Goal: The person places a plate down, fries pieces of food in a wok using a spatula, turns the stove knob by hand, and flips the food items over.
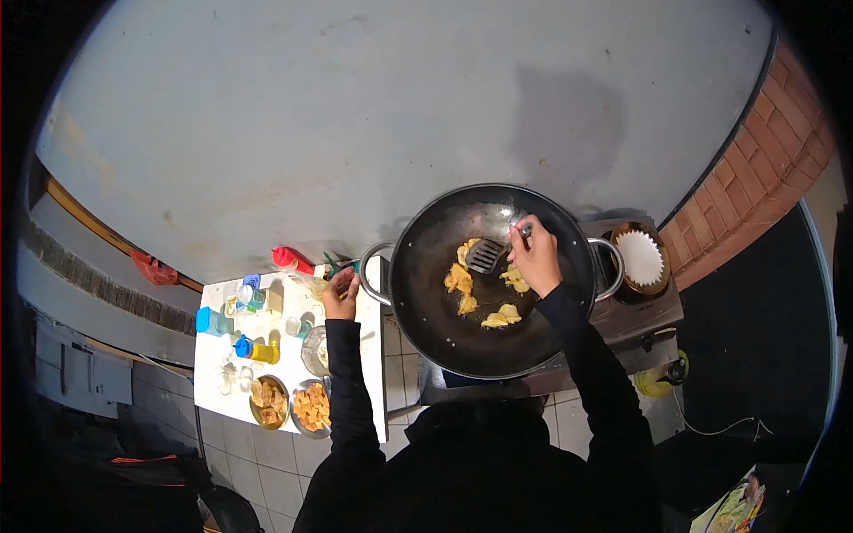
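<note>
A large dark wok [426,311] with two loop handles sits on the stove. Several yellow-brown food pieces [458,279] lie in it. My right hand [536,258] is over the wok, closed on the handle of a slotted spatula [483,256], whose head touches or nearly touches the pieces at the upper middle. My left hand [340,294] is just left of the wok's left handle, above the white table's edge, near a clear bottle and something green; its fingers are bent, and whether they hold anything is too small to tell.
The white table [362,391] bears a red bottle [291,259], a yellow bottle with blue cap [258,350], glass jars and two bowls of food [312,407]. Right of the wok, a bowl holds a white fluted paper [640,258]. A wall [355,115] stands behind.
</note>
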A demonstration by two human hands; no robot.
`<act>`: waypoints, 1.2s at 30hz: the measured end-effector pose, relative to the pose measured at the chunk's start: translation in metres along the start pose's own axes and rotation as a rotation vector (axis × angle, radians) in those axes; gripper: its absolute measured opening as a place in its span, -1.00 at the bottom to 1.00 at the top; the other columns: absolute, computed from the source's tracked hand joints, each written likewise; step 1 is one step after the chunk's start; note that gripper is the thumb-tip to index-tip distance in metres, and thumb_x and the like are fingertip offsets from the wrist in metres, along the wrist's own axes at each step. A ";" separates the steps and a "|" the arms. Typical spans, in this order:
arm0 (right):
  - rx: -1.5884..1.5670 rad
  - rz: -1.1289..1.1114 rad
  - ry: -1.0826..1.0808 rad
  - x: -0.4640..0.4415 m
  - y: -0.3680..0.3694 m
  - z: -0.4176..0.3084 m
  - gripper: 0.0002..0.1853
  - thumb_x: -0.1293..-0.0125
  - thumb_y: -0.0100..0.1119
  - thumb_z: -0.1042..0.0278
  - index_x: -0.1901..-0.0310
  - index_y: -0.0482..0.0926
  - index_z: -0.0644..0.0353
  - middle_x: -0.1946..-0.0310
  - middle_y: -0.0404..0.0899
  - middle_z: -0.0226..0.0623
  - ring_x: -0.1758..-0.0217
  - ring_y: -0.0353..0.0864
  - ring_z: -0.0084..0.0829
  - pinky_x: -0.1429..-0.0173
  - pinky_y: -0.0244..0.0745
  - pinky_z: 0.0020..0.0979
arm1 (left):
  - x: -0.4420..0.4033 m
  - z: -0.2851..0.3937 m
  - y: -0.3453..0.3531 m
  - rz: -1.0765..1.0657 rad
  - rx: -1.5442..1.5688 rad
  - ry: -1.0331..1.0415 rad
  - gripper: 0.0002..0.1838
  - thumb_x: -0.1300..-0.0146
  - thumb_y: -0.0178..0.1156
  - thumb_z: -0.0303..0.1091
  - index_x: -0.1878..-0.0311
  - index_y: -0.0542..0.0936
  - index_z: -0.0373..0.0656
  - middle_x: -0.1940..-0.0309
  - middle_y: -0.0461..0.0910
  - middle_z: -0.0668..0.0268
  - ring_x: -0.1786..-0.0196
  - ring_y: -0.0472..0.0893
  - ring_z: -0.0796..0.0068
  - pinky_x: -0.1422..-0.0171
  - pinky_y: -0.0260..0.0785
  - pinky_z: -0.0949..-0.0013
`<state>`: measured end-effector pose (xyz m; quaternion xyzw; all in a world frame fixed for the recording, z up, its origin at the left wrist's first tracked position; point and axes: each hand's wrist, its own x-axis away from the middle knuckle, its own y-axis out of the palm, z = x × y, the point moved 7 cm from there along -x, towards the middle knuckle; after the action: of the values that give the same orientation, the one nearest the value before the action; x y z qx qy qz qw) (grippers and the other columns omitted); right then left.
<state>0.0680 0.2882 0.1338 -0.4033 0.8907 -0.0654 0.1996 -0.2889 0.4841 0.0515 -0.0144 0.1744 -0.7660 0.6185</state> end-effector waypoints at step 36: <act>0.131 -0.226 -0.282 0.018 0.023 -0.032 -0.91 -0.30 0.07 0.55 0.25 0.36 0.30 0.50 0.46 -0.12 0.51 0.48 -0.27 0.36 0.35 -0.38 | 0.005 -0.009 0.008 -0.058 0.029 0.003 -0.68 -0.24 0.24 -0.43 -0.03 0.56 -0.39 0.20 0.67 0.15 0.16 0.65 0.47 -0.01 0.46 0.44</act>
<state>0.0284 0.2888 0.1517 -0.4920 0.7967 -0.0881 0.3399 -0.2846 0.4804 0.0396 -0.0094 0.1637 -0.7861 0.5960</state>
